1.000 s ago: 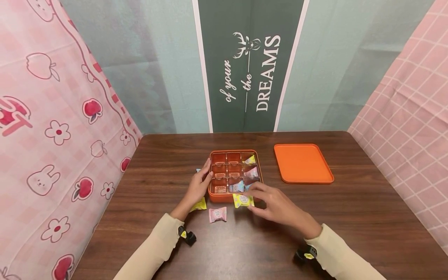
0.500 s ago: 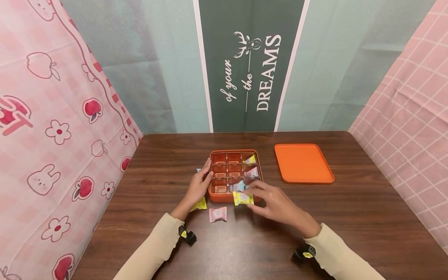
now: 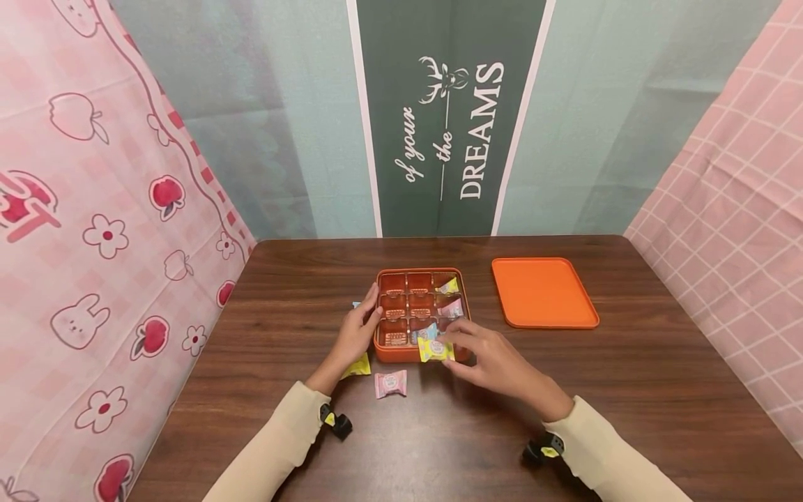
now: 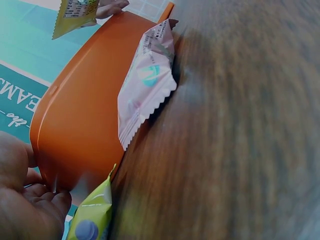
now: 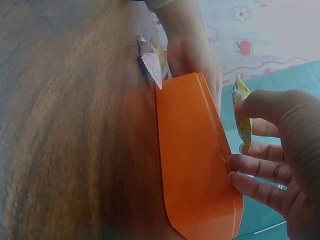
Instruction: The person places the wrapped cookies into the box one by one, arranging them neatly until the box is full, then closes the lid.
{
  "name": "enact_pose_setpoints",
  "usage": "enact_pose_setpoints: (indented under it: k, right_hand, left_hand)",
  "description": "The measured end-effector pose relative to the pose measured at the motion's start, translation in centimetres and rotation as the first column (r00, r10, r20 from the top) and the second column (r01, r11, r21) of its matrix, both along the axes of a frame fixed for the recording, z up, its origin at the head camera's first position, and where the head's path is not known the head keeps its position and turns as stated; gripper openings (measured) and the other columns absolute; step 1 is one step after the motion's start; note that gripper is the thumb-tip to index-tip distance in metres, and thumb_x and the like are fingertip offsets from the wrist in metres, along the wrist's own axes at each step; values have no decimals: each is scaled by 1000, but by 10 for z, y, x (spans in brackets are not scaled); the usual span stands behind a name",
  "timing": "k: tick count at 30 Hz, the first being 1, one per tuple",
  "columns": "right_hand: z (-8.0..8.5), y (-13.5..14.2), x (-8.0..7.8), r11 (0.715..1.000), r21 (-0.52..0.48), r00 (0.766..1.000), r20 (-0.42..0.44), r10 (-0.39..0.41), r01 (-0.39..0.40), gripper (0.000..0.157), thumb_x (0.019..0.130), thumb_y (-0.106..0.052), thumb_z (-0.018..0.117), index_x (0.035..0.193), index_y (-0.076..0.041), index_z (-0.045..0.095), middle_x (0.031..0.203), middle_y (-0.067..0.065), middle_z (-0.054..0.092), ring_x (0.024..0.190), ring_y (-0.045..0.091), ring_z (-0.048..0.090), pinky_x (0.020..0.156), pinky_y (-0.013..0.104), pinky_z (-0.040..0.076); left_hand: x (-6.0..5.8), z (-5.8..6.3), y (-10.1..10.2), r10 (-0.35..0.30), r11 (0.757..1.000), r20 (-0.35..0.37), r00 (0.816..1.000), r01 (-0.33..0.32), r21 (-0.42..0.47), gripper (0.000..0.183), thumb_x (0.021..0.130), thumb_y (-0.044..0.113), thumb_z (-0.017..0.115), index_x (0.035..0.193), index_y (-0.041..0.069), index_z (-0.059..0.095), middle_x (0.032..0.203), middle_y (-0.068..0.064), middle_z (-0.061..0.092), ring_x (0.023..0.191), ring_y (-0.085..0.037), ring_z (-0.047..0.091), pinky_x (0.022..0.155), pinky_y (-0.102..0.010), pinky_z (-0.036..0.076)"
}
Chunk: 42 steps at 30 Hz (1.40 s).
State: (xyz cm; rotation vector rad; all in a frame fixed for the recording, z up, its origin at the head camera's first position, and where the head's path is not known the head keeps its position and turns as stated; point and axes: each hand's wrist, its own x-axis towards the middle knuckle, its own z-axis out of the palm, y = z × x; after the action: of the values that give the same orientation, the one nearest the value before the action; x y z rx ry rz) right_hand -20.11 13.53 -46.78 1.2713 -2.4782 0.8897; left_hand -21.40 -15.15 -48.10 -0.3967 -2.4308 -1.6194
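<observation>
A square orange box point(image 3: 398, 355) with a clear divided insert sits mid-table. My left hand point(image 3: 353, 336) rests along its left side, fingers touching the wall and rim. My right hand point(image 3: 492, 359) pinches a yellow-wrapped candy point(image 3: 436, 350) between thumb and fingers, just above the box's front edge. In the right wrist view, its other fingers touch the box's rim. A blue-wrapped candy point(image 3: 424, 333) lies in the front middle compartment. The right column holds a pink-wrapped candy point(image 3: 451, 309) and another yellow one point(image 3: 448, 286); my right hand hides its front compartment.
A pink candy point(image 3: 391, 383) lies on the wooden table point(image 3: 414, 446) before the box. Another yellow candy point(image 3: 359, 366) lies near my left wrist, and something light blue peeks out behind that hand. An orange lid point(image 3: 544, 293) lies to the right.
My right hand has lifted the yellow candy slightly and moved it away from me, over the box's front edge. The left hand has stayed put.
</observation>
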Motion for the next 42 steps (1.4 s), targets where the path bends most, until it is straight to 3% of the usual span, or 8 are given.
enact_pose_setpoints:
  k: [3, 5, 12, 15, 23, 28, 34, 42]
  right_hand:
    - [-1, 0, 0, 1000, -9, 1000, -1, 4, -4, 39, 80, -16, 87, 116, -11, 75, 116, 2, 64, 73, 16, 60, 57, 22, 52]
    - [-1, 0, 0, 1000, -8, 1000, 1, 3, -3, 39, 80, -16, 87, 116, -11, 75, 116, 2, 64, 73, 17, 60, 57, 21, 51]
    - [-1, 0, 0, 1000, -5, 1000, 17, -1, 1, 38, 81, -17, 86, 117, -11, 75, 116, 1, 64, 74, 17, 61, 57, 20, 52]
    - [-1, -1, 0, 1000, -4, 1000, 16, -2, 2, 38, 81, -17, 87, 116, -11, 75, 116, 1, 64, 73, 15, 60, 57, 17, 50]
    - [1, -2, -5, 1000, 2, 1000, 21, -4, 4, 39, 81, -16, 87, 117, -10, 76, 116, 5, 65, 71, 11, 58, 57, 17, 49]
    - [4, -3, -6, 1000, 22, 999, 37, -16, 15, 40, 83, -19, 86, 121, -12, 75, 118, 5, 65, 74, 10, 57, 59, 18, 49]
    - [6, -4, -11, 1000, 10, 1000, -1, -17, 17, 40, 82, -18, 86, 120, -11, 74, 116, 4, 65, 71, 9, 55, 57, 17, 48]
    - [10, -5, -14, 1000, -6, 999, -36, -30, 30, 43, 80, -16, 88, 120, -11, 74, 123, 9, 66, 66, 5, 52, 55, 17, 45]
  left_hand:
    - [6, 12, 0, -10, 1000, 7, 1000, 11, -12, 47, 106, 3, 49, 147, -17, 35, 157, -30, 30, 146, -41, 30, 118, -47, 24]
    - [6, 11, 0, -9, 1000, 7, 1000, 9, -8, 47, 106, 3, 49, 147, -17, 35, 157, -30, 30, 146, -42, 31, 118, -48, 24]
    - [-11, -21, -4, 21, 1000, -14, 1000, -20, 14, 48, 106, 2, 50, 149, -12, 37, 159, -25, 32, 147, -36, 31, 119, -52, 24]
    - [-15, -27, -7, 12, 1000, -6, 1000, -12, 8, 49, 106, 6, 51, 151, -8, 38, 160, -20, 32, 148, -32, 31, 119, -49, 25]
    - [-16, -27, -9, -3, 1000, 44, 999, 3, 1, 50, 107, 9, 50, 153, -4, 35, 163, -14, 29, 150, -25, 28, 122, -43, 23]
    - [-13, -21, -8, -4, 1000, 20, 1000, 4, 0, 49, 107, 8, 50, 152, -7, 36, 162, -19, 30, 149, -27, 29, 121, -44, 23]
    - [-17, -26, -10, -5, 1000, 48, 999, 5, 2, 50, 107, 8, 50, 153, -4, 35, 163, -14, 29, 150, -22, 28, 122, -41, 23]
    - [-16, -26, -9, -12, 1000, 36, 999, 12, 1, 50, 107, 9, 50, 153, -6, 35, 163, -17, 28, 150, -26, 28, 121, -43, 23]
